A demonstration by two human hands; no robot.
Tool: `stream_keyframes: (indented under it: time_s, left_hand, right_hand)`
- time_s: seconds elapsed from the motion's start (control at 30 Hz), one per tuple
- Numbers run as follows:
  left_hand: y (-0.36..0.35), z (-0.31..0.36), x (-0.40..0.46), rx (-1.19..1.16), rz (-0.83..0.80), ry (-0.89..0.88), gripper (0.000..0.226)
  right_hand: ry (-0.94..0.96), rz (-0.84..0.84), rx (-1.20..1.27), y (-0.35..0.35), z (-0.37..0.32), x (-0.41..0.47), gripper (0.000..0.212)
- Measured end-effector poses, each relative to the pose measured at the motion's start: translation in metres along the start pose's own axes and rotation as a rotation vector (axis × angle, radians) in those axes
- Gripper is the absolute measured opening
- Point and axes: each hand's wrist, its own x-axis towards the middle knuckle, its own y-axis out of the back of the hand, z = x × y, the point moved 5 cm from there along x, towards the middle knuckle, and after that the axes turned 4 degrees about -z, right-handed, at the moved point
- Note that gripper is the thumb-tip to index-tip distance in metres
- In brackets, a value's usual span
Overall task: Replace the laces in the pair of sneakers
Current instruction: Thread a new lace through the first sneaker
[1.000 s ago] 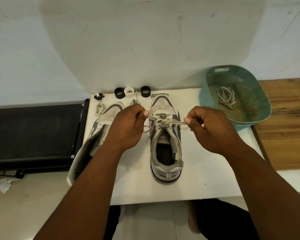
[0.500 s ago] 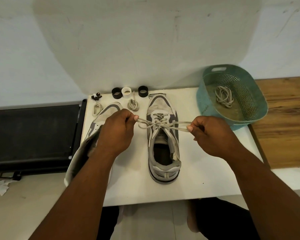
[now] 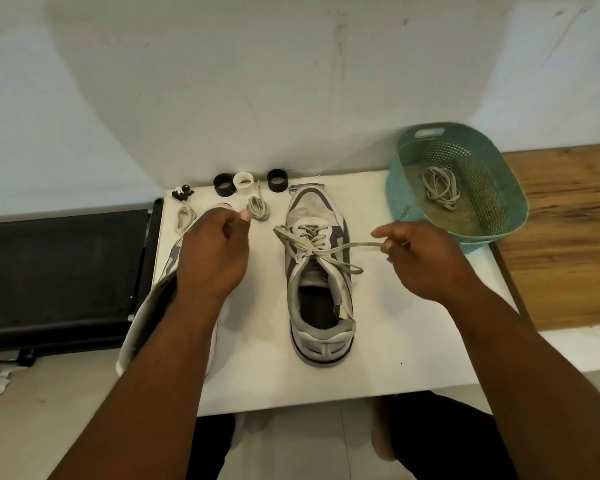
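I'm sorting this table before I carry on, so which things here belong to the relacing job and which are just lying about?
In the job: laced sneaker; its lace, pinched by the right hand; second sneaker under the left hand; coiled laces.

Lying about: teal basket; black rings; white ring; small dark beads.

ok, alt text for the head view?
Right hand pinches a lace end of the laced sneaker on a white table; left hand hovers over the second sneaker. Spare laces lie in a teal basket.
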Motion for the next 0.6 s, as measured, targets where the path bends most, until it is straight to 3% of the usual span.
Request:
stream_keyframes:
  time_s: [0.07,0.13,0.3,0.47,0.6]
  left_hand:
    - [-0.003,0.003,0.001,-0.119,0.0,0.014,0.042]
    - [-0.013,0.002,0.0,-0.257,-0.032,0.057,0.046]
    - [-0.027,0.007,-0.005,-0.438,-0.12,0.147,0.044]
    - [-0.038,0.017,-0.015,-0.368,-0.309,0.204,0.037]
    - [-0.041,0.01,-0.03,-0.396,-0.427,0.286,0.037]
  right_hand:
    - [-0.006,0.047,-0.038,-0.004,-0.004,0.004,0.031]
    - [0.0,-0.012,-0.092,-0.019,-0.01,0.007,0.034]
    - [0.047,0.007,-0.154,-0.033,-0.024,0.006,0.005]
    - [-0.021,-0.132,0.303,-0.029,-0.033,0.002,0.013]
    - [-0.121,-0.082,0.293,-0.026,-0.025,-0.001,0.017]
